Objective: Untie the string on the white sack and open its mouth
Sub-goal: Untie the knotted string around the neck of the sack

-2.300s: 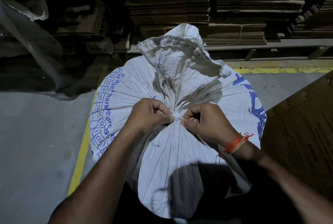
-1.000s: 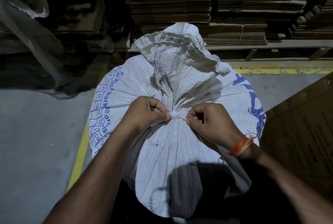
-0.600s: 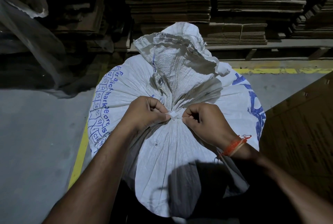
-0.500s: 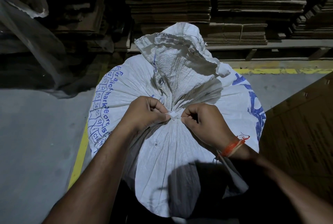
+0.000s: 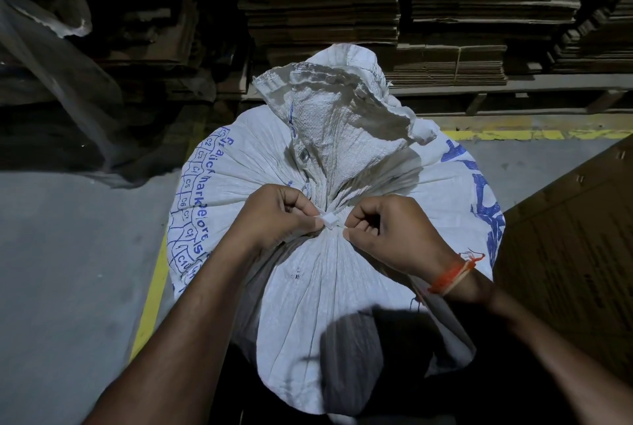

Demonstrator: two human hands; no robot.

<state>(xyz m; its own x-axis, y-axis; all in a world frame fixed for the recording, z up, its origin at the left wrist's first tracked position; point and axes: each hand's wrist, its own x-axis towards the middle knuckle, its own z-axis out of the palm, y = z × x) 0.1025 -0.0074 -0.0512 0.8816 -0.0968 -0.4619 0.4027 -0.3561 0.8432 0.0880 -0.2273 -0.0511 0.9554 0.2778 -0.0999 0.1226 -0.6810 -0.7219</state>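
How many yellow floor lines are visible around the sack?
2. One yellow line runs along the floor left of the white sack, partly behind the left forearm. The other runs across behind the sack, on the right. More may be hidden by the sack.

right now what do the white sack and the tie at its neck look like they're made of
white sack: likely woven plastic fabric, matte; a fine weave grain shows, with sharp pleats and blue print. Tie: looks like flat white plastic strip, slightly glossy, bunched into a knot between left hand and right hand; its exact material is unclear.
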